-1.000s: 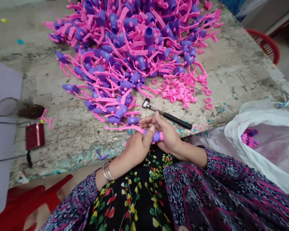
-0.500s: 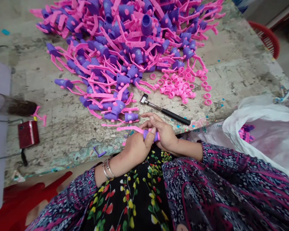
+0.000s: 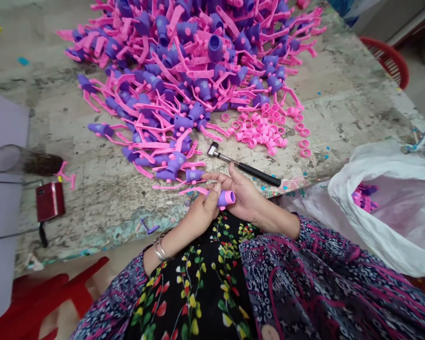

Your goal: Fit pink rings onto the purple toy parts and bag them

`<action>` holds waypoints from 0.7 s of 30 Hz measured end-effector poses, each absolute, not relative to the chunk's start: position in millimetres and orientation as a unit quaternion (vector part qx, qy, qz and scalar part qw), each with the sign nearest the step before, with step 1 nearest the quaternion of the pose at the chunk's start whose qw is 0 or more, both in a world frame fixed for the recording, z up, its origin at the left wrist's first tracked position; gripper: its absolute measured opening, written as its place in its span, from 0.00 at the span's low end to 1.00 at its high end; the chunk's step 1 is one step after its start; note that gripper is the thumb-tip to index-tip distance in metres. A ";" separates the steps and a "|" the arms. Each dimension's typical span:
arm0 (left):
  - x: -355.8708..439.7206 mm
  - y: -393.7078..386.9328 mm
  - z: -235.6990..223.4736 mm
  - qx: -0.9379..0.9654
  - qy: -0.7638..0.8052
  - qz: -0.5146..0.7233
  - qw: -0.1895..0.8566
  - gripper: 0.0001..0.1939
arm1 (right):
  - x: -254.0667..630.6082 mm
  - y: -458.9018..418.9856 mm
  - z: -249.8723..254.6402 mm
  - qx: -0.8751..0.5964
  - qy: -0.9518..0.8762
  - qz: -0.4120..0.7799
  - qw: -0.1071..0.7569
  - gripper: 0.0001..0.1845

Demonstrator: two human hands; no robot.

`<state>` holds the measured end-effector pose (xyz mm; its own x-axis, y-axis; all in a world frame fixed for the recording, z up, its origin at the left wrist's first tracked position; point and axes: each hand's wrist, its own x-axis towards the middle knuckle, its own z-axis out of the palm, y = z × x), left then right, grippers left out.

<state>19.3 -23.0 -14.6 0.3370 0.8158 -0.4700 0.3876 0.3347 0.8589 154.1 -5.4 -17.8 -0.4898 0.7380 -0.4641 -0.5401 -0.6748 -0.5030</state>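
Observation:
My left hand [image 3: 200,212] is closed around a purple plastic tube part [image 3: 222,200] with a long pink handle pointing left. A pink ring [image 3: 231,197] sits round the tube's open end, which faces right. Just beside that end, my right hand [image 3: 250,200] is open, palm up, its thumb raised and fingers stretched behind the part. Whether its palm touches the tube I cannot tell. Beyond my right hand lies a small hammer [image 3: 258,174] with a black grip and metal head. Loose pink rings [image 3: 258,130] are heaped farther back on the worn table [image 3: 92,203].
A large pile of purple and pink parts [image 3: 184,75] covers the far middle. An open white sack [image 3: 347,184] with similar parts stands at the right. To the left are a glass of dark contents [image 3: 38,163] and a red box-shaped device [image 3: 50,200] with wires. A red basket [image 3: 389,59] is behind.
My right hand has loosened from the part and spread its fingers. The part in my left hand has turned, so its ringed open end now shows. The camera view has shifted slightly.

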 end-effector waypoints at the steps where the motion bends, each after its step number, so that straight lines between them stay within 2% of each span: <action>1: 18.8 -23.7 -14.3 0.544 0.544 0.175 0.615 0.29 | 155.3 -6.7 -17.3 -0.337 -0.160 0.849 0.373 0.41; 7: 12.0 -23.0 -17.4 0.494 0.547 0.231 0.635 0.34 | 160.6 -15.6 -9.0 -0.337 -0.338 0.797 0.369 0.38; 9: 11.4 -19.4 -17.2 0.484 0.544 0.280 0.626 0.34 | 160.4 -18.2 -8.9 -0.359 -0.439 0.730 0.381 0.39; 12: 13.6 -13.4 -10.7 0.508 0.514 0.305 0.620 0.40 | 159.9 -20.1 -11.5 -0.419 -0.505 0.614 0.438 0.29; 15: 15.2 -9.9 4.9 0.620 0.461 0.238 0.588 0.41 | 170.5 -18.1 -8.5 -0.465 -0.455 0.583 0.486 0.21; 18: 12.1 -7.9 22.4 0.720 0.425 0.157 0.526 0.32 | 208.9 -15.8 5.7 -0.493 -0.359 0.559 0.562 0.16; 21: 5.1 -5.1 29.1 0.715 0.399 0.133 0.559 0.27 | 274.1 -25.3 23.7 -0.498 -0.259 0.487 0.669 0.17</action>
<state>5.1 -5.1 29.1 0.6458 0.7190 -0.2568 0.4228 -0.0568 0.9044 274.1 -25.3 23.7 0.3913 0.9098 -0.1387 -0.3947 0.0297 -0.9183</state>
